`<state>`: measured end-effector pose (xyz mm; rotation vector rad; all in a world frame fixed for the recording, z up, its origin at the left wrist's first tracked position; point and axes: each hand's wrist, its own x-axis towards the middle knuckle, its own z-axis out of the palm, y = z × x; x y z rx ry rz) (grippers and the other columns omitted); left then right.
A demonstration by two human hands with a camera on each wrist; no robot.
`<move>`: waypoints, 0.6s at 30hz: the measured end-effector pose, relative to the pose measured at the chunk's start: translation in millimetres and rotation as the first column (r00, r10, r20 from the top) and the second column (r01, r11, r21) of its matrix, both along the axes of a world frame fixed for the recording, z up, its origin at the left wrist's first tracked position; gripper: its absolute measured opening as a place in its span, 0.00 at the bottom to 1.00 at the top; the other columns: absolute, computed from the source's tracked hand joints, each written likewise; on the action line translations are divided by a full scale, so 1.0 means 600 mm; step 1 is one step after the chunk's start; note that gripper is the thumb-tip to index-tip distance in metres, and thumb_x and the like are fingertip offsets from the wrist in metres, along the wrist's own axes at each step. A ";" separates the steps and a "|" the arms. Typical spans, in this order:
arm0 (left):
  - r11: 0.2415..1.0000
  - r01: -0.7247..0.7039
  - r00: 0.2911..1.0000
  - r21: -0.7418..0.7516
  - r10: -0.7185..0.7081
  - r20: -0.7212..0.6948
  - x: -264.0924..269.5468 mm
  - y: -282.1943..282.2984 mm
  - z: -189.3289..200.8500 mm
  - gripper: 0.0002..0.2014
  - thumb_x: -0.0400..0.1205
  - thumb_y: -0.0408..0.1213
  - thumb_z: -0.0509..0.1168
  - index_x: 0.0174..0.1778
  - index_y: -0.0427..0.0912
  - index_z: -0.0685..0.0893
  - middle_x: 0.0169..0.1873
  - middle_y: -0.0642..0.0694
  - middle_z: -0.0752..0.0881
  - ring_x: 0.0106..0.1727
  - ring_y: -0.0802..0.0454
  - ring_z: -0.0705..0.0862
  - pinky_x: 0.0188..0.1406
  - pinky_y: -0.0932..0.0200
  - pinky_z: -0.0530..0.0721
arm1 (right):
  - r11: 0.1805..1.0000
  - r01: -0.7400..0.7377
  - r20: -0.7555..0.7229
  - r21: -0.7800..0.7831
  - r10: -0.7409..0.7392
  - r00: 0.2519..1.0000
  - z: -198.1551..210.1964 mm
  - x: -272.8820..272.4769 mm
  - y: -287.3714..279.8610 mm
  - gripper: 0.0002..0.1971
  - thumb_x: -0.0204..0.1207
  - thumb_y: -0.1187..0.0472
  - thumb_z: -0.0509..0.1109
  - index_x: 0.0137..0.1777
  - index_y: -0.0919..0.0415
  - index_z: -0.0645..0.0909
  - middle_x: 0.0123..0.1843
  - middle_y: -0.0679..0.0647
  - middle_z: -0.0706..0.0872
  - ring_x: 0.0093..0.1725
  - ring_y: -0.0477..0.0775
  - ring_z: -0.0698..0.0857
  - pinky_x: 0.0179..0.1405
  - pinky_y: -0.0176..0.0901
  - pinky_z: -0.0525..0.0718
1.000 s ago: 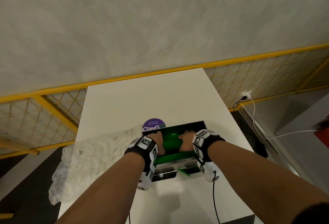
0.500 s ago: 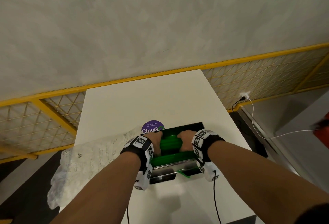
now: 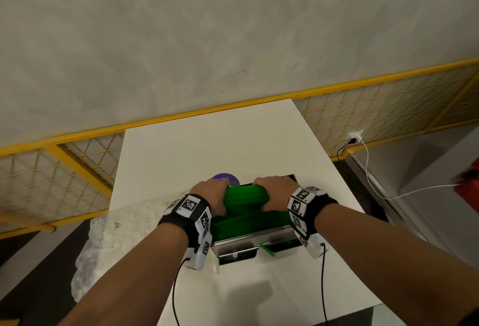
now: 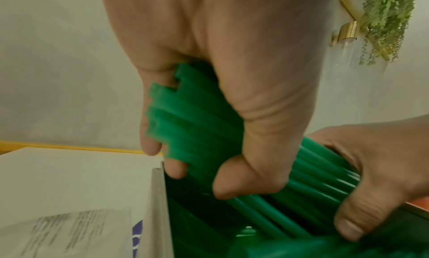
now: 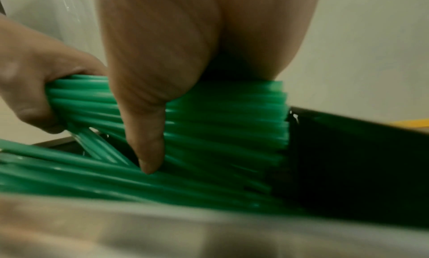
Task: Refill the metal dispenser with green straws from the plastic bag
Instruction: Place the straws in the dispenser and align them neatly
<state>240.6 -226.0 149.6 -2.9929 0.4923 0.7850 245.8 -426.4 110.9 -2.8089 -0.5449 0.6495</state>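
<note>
Green straws [image 3: 245,197] gripped at each end by left hand [image 3: 212,196] and right hand [image 3: 276,192].

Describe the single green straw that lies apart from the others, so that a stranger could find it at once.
Start at the white table and find the open metal dispenser between the two wrists. On its near side is a low front tray; one green plastic straw sticks out there at a slant. Unlike the bundle of green straws above, no hand touches it.
</note>
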 end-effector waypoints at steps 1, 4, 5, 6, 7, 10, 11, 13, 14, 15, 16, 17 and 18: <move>1.000 -0.008 1.000 0.000 0.008 -0.005 -0.002 0.004 0.001 0.27 0.71 0.42 0.73 0.65 0.48 0.74 0.58 0.40 0.83 0.57 0.37 0.83 0.52 0.50 0.81 | 1.000 -0.005 0.013 -0.018 0.005 1.000 0.001 0.000 -0.003 0.28 0.68 0.50 0.75 0.68 0.50 0.71 0.60 0.52 0.83 0.59 0.58 0.83 0.60 0.53 0.78; 0.999 -0.016 1.000 0.029 0.016 -0.002 -0.006 0.014 0.006 0.28 0.70 0.43 0.73 0.66 0.49 0.73 0.58 0.40 0.83 0.57 0.38 0.83 0.52 0.50 0.82 | 0.999 0.012 0.065 -0.035 -0.009 0.998 0.002 -0.001 -0.008 0.25 0.71 0.52 0.73 0.67 0.50 0.71 0.60 0.52 0.83 0.59 0.58 0.82 0.60 0.54 0.75; 0.999 -0.012 1.000 0.043 0.012 0.014 -0.006 0.016 0.009 0.28 0.71 0.43 0.72 0.66 0.49 0.73 0.57 0.40 0.83 0.57 0.38 0.83 0.52 0.50 0.81 | 0.999 0.021 0.076 -0.030 -0.018 0.997 0.002 -0.002 -0.007 0.24 0.72 0.52 0.72 0.67 0.51 0.71 0.60 0.53 0.83 0.60 0.58 0.82 0.60 0.53 0.75; 0.998 -0.006 0.999 0.057 0.004 0.033 -0.006 0.017 0.011 0.28 0.71 0.43 0.72 0.67 0.49 0.72 0.57 0.41 0.83 0.57 0.38 0.83 0.51 0.50 0.81 | 0.999 0.028 0.082 -0.020 -0.026 0.996 0.002 -0.003 -0.006 0.23 0.72 0.52 0.71 0.66 0.51 0.72 0.60 0.53 0.83 0.60 0.58 0.82 0.60 0.53 0.75; 0.997 0.000 0.999 0.073 -0.004 0.052 -0.006 0.017 0.015 0.27 0.72 0.42 0.71 0.67 0.49 0.72 0.57 0.41 0.83 0.56 0.39 0.83 0.51 0.51 0.81 | 0.999 0.032 0.085 -0.007 -0.031 0.996 0.003 -0.004 -0.004 0.22 0.73 0.52 0.71 0.66 0.52 0.72 0.60 0.53 0.83 0.60 0.58 0.82 0.60 0.53 0.76; 0.992 0.022 0.995 0.123 -0.034 0.093 -0.006 0.020 0.028 0.27 0.72 0.42 0.71 0.67 0.47 0.71 0.56 0.41 0.83 0.56 0.39 0.83 0.48 0.51 0.80 | 0.997 0.054 0.055 0.049 -0.056 0.997 0.004 -0.006 0.001 0.23 0.72 0.52 0.72 0.66 0.52 0.72 0.62 0.53 0.82 0.60 0.57 0.81 0.61 0.52 0.76; 0.991 0.024 0.996 0.131 -0.036 0.087 -0.005 0.021 0.031 0.28 0.72 0.42 0.72 0.67 0.47 0.70 0.57 0.41 0.83 0.56 0.39 0.83 0.48 0.51 0.80 | 0.996 0.054 0.037 0.069 -0.057 0.998 0.005 -0.007 0.002 0.24 0.72 0.52 0.73 0.67 0.52 0.71 0.62 0.53 0.82 0.61 0.57 0.81 0.62 0.51 0.77; 0.992 0.014 0.999 0.122 -0.019 0.045 -0.005 0.020 0.032 0.32 0.71 0.42 0.73 0.69 0.44 0.67 0.56 0.41 0.83 0.55 0.39 0.84 0.48 0.51 0.81 | 0.995 0.048 -0.002 0.082 -0.048 0.999 0.008 -0.008 0.001 0.25 0.72 0.53 0.73 0.68 0.53 0.72 0.63 0.54 0.82 0.61 0.58 0.82 0.61 0.51 0.78; 0.995 0.000 1.000 0.103 -0.002 0.018 -0.007 0.019 0.030 0.35 0.71 0.41 0.73 0.70 0.41 0.64 0.56 0.40 0.83 0.54 0.39 0.84 0.47 0.50 0.82 | 0.997 0.044 -0.022 0.070 -0.043 0.999 0.009 -0.009 0.000 0.25 0.71 0.54 0.73 0.67 0.53 0.73 0.62 0.55 0.83 0.60 0.58 0.82 0.61 0.51 0.79; 0.996 -0.020 1.000 0.082 0.021 -0.007 -0.010 0.017 0.025 0.38 0.70 0.41 0.74 0.71 0.39 0.61 0.56 0.39 0.83 0.53 0.38 0.84 0.46 0.50 0.82 | 0.998 0.042 -0.040 0.053 -0.040 0.998 0.010 -0.011 -0.001 0.24 0.71 0.54 0.73 0.67 0.53 0.73 0.62 0.55 0.83 0.60 0.58 0.82 0.60 0.51 0.80; 0.997 -0.039 0.999 0.064 0.041 -0.031 -0.013 0.015 0.020 0.41 0.71 0.40 0.74 0.73 0.37 0.58 0.57 0.38 0.83 0.54 0.38 0.84 0.46 0.49 0.83 | 0.999 0.041 -0.061 0.029 -0.039 0.997 0.010 -0.013 -0.002 0.23 0.71 0.55 0.73 0.66 0.53 0.74 0.61 0.54 0.83 0.59 0.58 0.83 0.59 0.51 0.81; 0.997 -0.052 0.997 0.058 0.055 -0.055 -0.017 0.013 0.014 0.43 0.71 0.40 0.74 0.75 0.36 0.55 0.58 0.37 0.82 0.56 0.38 0.84 0.47 0.49 0.82 | 0.999 0.034 -0.078 0.002 -0.034 0.996 0.010 -0.015 -0.003 0.22 0.71 0.56 0.73 0.65 0.53 0.75 0.60 0.54 0.84 0.59 0.58 0.83 0.59 0.51 0.81; 0.996 -0.056 0.996 0.064 0.060 -0.072 -0.021 0.010 0.009 0.43 0.72 0.40 0.73 0.76 0.36 0.55 0.61 0.37 0.81 0.58 0.38 0.83 0.49 0.49 0.82 | 0.999 0.025 -0.091 -0.024 -0.027 0.995 0.008 -0.016 -0.004 0.21 0.72 0.57 0.73 0.64 0.54 0.75 0.60 0.54 0.84 0.59 0.58 0.83 0.58 0.51 0.81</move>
